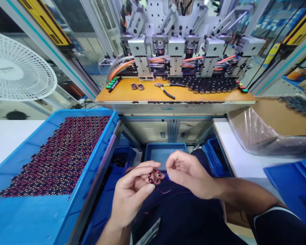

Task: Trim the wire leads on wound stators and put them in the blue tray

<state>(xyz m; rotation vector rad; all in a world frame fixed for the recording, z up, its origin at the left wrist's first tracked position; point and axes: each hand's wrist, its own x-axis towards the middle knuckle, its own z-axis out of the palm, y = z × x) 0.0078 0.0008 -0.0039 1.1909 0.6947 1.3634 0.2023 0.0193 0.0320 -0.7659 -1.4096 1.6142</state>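
Note:
My left hand [131, 194] pinches a small ring-shaped wound coil [154, 176], black with red wire, held over my lap. My right hand [187, 173] is curled beside it, fingertips pinched at the coil's right edge on a thin wire tail that trails down. To my left a big blue tray [20, 211] holds several rows of the same red-and-black coils [61, 153].
Ahead stands a winding machine [178, 44] over an orange shelf [148, 95] carrying pliers [165, 90], two loose coils [137, 86] and a row of black parts [209, 85]. A white fan [17, 68] is at left, a bagged cardboard box [275, 126] at right, blue bins [163, 151] below.

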